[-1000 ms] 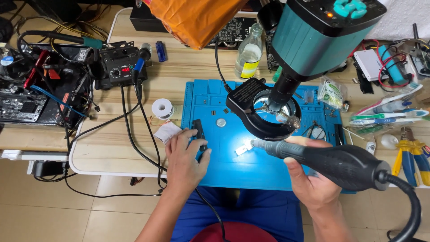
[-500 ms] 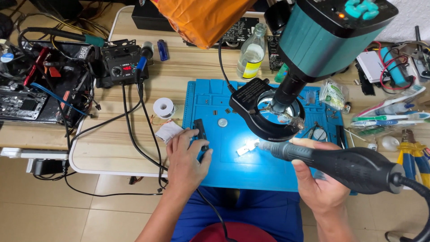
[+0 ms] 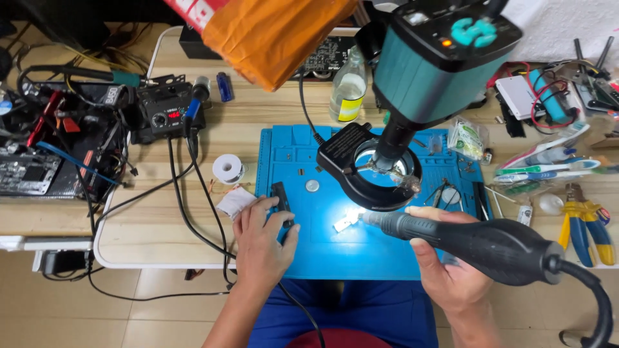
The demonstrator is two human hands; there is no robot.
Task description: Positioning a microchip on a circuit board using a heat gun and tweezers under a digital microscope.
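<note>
My right hand (image 3: 445, 270) grips a black hot-air handpiece (image 3: 477, 241) whose metal nozzle points left at a small bright part (image 3: 343, 223) lit on the blue work mat (image 3: 322, 251). My left hand (image 3: 261, 238) rests on the mat's left edge, fingers on a small black flat tool (image 3: 281, 196) with a cable running from it. A teal microscope head (image 3: 438, 55) with a black ring light (image 3: 367, 171) hangs over the mat, just above the lit part.
A solder spool (image 3: 227, 169) and white wipe (image 3: 233, 201) lie left of the mat. A soldering station (image 3: 161, 113) and tangled cables fill the left. A bottle (image 3: 348, 90) stands behind the mat. Pliers (image 3: 583, 222), brushes and tweezers lie at right. An orange cloth (image 3: 271, 32) hangs above.
My right hand and the handpiece have shifted slightly; the nozzle stays aimed at the lit part. My left hand stays on the black tool. The view has tilted a little.
</note>
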